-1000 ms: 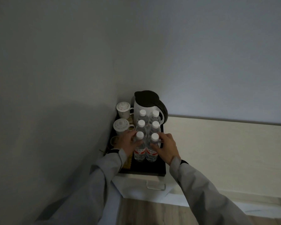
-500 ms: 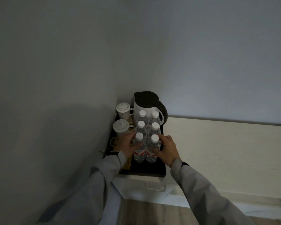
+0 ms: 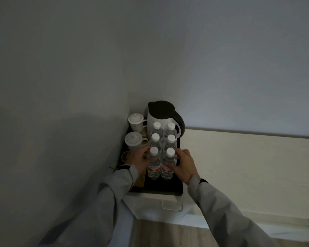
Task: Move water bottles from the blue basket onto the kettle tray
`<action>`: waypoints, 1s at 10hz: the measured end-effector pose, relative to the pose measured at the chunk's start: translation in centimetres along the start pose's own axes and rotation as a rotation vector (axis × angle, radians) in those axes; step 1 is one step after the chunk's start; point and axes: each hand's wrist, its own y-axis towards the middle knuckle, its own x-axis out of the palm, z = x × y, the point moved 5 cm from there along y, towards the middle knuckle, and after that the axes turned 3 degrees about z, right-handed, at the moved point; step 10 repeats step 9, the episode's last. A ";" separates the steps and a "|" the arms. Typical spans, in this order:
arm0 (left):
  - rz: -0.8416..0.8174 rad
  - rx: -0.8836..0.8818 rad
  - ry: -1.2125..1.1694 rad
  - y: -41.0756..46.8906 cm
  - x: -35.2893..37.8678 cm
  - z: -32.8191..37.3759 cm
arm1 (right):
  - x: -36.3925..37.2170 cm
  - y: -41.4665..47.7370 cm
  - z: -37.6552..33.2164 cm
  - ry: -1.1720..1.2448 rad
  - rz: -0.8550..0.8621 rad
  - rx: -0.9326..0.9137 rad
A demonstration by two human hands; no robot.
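Note:
Several clear water bottles with white caps stand in two columns on the black kettle tray (image 3: 161,190), in front of the white kettle (image 3: 159,120) with a dark lid. My left hand (image 3: 138,160) wraps the front left bottle (image 3: 153,168) from its left side. My right hand (image 3: 183,164) wraps the front right bottle (image 3: 168,169) from its right side. Both front bottles stand upright on the tray, touching each other. The blue basket is not in view.
Two white lidded cups (image 3: 133,140) stand on the tray's left side by the wall. The tray sits on a white cabinet (image 3: 159,209) with a handle, in a room corner. A pale ledge (image 3: 248,166) runs to the right. Wooden floor lies below.
Both hands have stayed on the two front bottles; they shifted only very slightly, and the bottles remain in the same spot on the tray.

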 end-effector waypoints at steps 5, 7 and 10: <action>-0.004 0.012 0.079 -0.9 -0.4 0.7 | -0.4 0.0 -0.6 -0.060 -0.043 0.022; 0.029 0.041 0.173 -0.5 -1.3 2.6 | -1.6 -0.1 -2.0 -0.066 -0.047 -0.011; 0.126 -0.001 0.274 1.0 -3.3 4.1 | -4.3 0.2 -3.2 -0.044 0.034 -0.100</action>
